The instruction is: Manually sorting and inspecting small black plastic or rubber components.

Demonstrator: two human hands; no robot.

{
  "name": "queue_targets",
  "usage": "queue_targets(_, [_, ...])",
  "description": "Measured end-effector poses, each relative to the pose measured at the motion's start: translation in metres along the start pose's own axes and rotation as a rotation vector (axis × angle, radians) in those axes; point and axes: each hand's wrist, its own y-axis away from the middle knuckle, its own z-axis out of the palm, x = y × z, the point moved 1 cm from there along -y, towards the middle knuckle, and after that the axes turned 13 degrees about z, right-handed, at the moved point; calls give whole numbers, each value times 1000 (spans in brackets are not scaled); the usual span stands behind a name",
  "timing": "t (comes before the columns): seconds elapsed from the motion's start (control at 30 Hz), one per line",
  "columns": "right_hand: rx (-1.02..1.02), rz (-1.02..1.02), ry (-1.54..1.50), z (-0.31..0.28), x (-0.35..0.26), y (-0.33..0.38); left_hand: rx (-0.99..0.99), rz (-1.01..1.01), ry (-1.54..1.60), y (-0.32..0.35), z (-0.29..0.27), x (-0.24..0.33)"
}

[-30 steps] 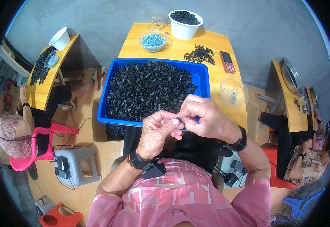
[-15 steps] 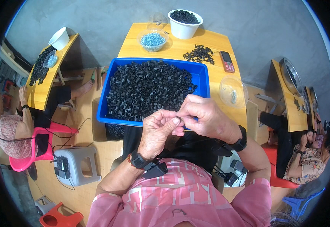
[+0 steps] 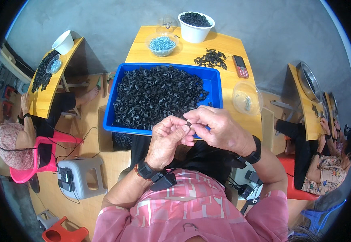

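A small dark piece (image 3: 189, 124) is pinched in a narrow grip between the fingertips of the left hand (image 3: 170, 136) and the right hand (image 3: 216, 126), just above the near edge of a blue tub (image 3: 213, 86). The tub is heaped with black parts (image 3: 155, 97), and its near right corner is partly covered by the right hand. Behind it, a clear bowl of screws (image 3: 162, 45), a white bucket (image 3: 194, 34) filled with dark pieces and a loose dark pile (image 3: 211, 59) are set out; the pile is flanked by a red phone (image 3: 241, 66). A second clear bowl (image 3: 236, 105), with a few screws inside, is placed near the right edge. Only a narrow strip of wood is left between this bowl and the tub, while more bare wood is seen along the left rear. The yellow bench (image 3: 143, 43) is backed by a grey wall (image 3: 115, 36). Below, a cardboard box (image 3: 105, 139) and a grey stool (image 3: 81, 173) are seen on the wooden floor (image 3: 115, 169); co-workers are seated at benches on both sides.
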Motion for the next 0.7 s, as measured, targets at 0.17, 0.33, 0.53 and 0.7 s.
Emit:
queue_targets(0.17, [38,121,-96,3,7,8,31,-2,26,-1,1,1])
queue_targets(0.33, [-7,36,167,-1,-8,6,111,50,88,-3,12,0])
queue_targets(0.53, [-52,8,550,5,-6,3,81,39,25,-3,13,-6])
queue_targets(0.7, [-21,-29,595,6,-1,4,66,23,-53,-2,12,-4])
